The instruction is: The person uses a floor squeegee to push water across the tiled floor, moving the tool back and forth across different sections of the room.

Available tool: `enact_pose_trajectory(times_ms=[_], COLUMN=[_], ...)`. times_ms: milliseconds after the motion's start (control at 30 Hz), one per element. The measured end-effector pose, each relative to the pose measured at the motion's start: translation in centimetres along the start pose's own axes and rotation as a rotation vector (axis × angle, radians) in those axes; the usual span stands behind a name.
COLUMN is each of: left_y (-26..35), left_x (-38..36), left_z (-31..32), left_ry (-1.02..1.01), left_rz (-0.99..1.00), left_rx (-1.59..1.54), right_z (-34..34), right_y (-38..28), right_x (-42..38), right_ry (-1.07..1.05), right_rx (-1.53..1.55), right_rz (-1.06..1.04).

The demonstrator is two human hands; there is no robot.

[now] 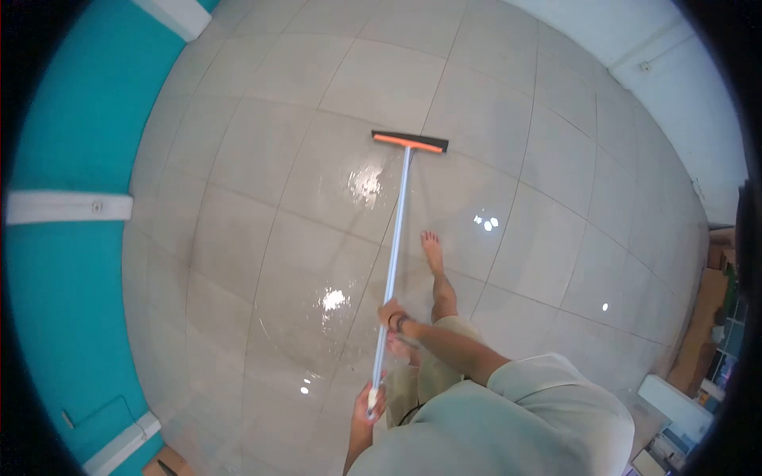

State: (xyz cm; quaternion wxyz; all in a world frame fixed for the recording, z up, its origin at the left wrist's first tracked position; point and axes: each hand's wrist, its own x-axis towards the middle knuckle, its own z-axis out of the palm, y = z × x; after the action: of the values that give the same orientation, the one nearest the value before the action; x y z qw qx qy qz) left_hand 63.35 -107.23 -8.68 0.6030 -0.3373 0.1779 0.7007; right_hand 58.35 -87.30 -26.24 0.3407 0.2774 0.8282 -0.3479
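Note:
A floor squeegee with an orange head and black rubber blade (410, 143) rests on the wet tiled floor ahead of me. Its long pale handle (397, 230) runs back toward my body. My right hand (390, 313), with a dark band at the wrist, is wrapped round the handle partway down. Lower, near the handle's end, my left hand (368, 403) grips it by a whitish end piece (372, 397). My bare foot (431, 247) stands to the right of the handle; the other foot is partly hidden behind my right arm.
Glossy tiled floor (548, 214) with wet, shiny patches spreads around me. A teal wall (67, 293) with white pillars (71, 207) borders the left. At the right are a white wall (675, 103), cardboard (698, 329) and a white box (675, 406).

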Motion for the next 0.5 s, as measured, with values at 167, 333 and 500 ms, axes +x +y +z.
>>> enact_pose_trajectory(times_ms=[167,333,500], left_y=[-4.2,-8.6,-9.1], left_x=[-20.6,-32.7,-39.1], left_z=[-6.5,4.0,-4.4], left_ry=[0.235,0.783,0.943], left_rz=[0.002,0.231,-0.058], left_rx=[-0.014,0.547,-0.002], right_z=[10.6,15.0,18.7], right_y=[-11.9,-18.9,-19.2], right_x=[-16.6,-26.5,-28.9], right_ry=[-0.540,-0.669,-0.592], right_rx=[0.730,0.726,0.765], right_rz=[0.594,0.666,0.458])
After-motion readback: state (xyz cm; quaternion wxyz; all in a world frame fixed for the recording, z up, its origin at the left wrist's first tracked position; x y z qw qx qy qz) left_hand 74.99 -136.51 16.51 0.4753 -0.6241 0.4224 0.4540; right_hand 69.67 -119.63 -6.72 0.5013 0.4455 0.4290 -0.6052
